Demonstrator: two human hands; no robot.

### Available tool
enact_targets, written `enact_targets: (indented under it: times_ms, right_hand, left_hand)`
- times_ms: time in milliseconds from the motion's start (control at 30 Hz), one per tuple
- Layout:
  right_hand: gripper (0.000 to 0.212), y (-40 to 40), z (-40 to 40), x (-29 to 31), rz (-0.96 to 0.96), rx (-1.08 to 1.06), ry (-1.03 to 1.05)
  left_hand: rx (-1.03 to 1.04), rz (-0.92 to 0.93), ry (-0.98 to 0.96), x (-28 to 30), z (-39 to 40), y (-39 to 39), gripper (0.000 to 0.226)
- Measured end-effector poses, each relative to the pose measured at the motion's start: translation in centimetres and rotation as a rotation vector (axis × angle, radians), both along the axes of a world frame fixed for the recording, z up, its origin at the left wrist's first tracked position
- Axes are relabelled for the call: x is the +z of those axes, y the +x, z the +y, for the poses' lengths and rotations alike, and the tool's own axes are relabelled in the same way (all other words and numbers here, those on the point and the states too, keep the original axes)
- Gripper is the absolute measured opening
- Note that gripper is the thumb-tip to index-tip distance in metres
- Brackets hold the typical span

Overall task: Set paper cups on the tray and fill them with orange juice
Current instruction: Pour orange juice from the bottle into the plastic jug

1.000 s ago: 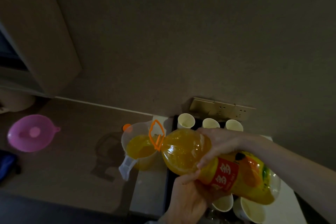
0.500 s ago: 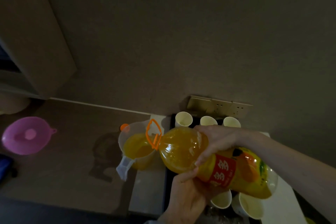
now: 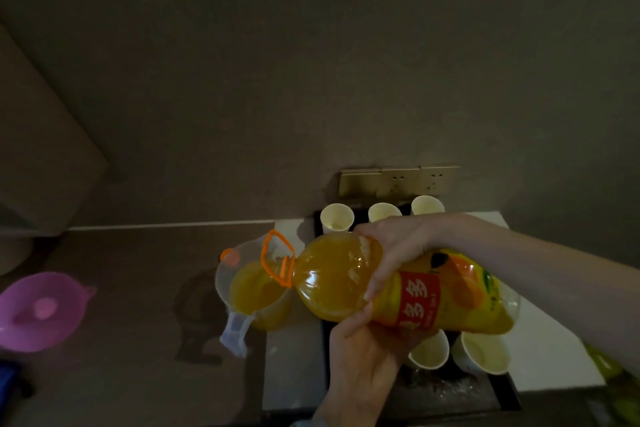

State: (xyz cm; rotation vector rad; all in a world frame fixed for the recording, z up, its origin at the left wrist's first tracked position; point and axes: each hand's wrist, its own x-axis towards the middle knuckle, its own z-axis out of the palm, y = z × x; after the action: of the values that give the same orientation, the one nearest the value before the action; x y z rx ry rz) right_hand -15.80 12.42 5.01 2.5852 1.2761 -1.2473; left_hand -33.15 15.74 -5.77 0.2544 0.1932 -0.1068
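Cups (image 3: 337,217) sit behind bottle (image 3: 398,288); funnel (image 3: 41,310) far left.

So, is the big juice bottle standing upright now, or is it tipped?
Tipped. The juice bottle lies almost sideways, gripped by both hands, its mouth over the clear pitcher, which already holds orange juice.

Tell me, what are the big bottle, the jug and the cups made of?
Bottle: clear, glossy plastic, it seems; the juice shows through and highlights glint on it.
Jug: see-through, slightly cloudy plastic; the juice level shows through its wall.
Cups: matte, pale paper by the look, though the dim light leaves that unsure.
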Motion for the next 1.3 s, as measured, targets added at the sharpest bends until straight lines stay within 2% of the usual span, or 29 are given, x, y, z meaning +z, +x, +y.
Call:
enact_targets:
  times_ms: [167, 300, 500, 867, 1200, 1300]
  right_hand:
    - [0.099, -0.2, 0.2, 0.2, 0.032, -0.005, -0.005]
    - [0.098, -0.2, 0.3, 0.3, 0.061, -0.016, -0.001]
    - [0.099, -0.1, 0.3, 0.2, 0.058, -0.017, -0.008]
    - [0.098, 0.4, 0.3, 0.2, 0.054, -0.017, -0.020]
    - [0.093, 0.7, 0.5, 0.6, 0.059, -0.016, -0.031]
    - [0.095, 0.9, 0.7, 0.7, 0.066, -0.015, -0.032]
  left_hand:
    - [0.011, -0.024, -0.015, -0.1, 0.0, -0.1, 0.047]
    - [0.016, -0.022, -0.035, 0.0, 0.0, 0.0, 0.052]
    - [0.012, 0.000, -0.032, -0.2, 0.2, 0.1, 0.044]
    - [0.015, 0.000, -0.075, 0.0, 0.1, 0.3, 0.045]
    - [0.022, -0.012, -0.059, 0.0, 0.0, 0.8, 0.058]
    - [0.028, -0.030, -0.067, 0.0, 0.0, 0.9, 0.054]
